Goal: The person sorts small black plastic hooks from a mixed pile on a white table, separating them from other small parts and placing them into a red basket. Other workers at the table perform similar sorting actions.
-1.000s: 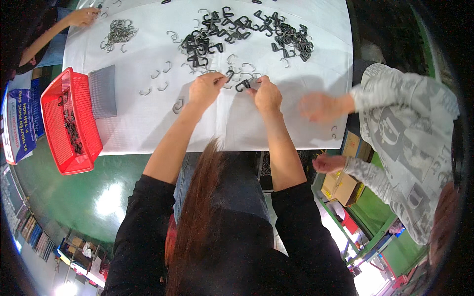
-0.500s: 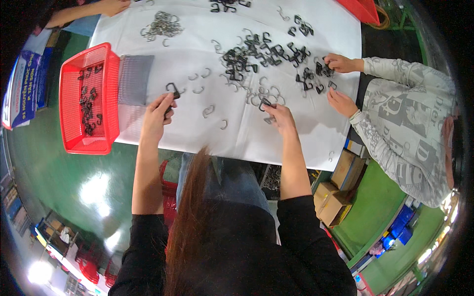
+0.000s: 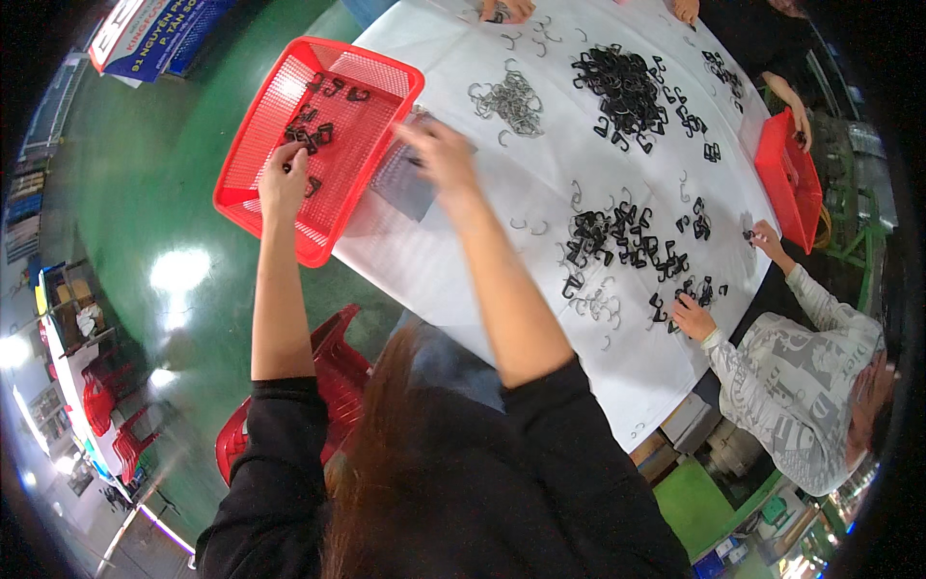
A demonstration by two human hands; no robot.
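My left hand (image 3: 282, 181) reaches into the red plastic basket (image 3: 253, 193), its fingers pinched on a small dark piece that looks like a black hook-shaped clip (image 3: 286, 167). Just past the fingertips, several black clips (image 3: 311, 135) lie on the basket floor. Over the basket's right rim is my right hand (image 3: 442, 159), smeared by motion. Something dark shows under its fingers, but its kind and the grip are unclear. A grey mesh-patterned sheet (image 3: 405, 188) lies on the white table (image 3: 463, 261), partly hidden by my right hand.
Black clips form a large heap (image 3: 622, 92) and a looser pile (image 3: 627, 236). Thin wire pieces (image 3: 508, 103) lie bunched nearby. A co-worker in a patterned grey top (image 3: 801, 386) handles clips at right. Other people's hands (image 3: 511, 12) work at the far side. Another red basket (image 3: 786, 183) stands at right.
My view has swung left. Both hands have moved from over the table to the red basket, the left one inside and the right one at its rim. The co-worker's hands have moved apart.
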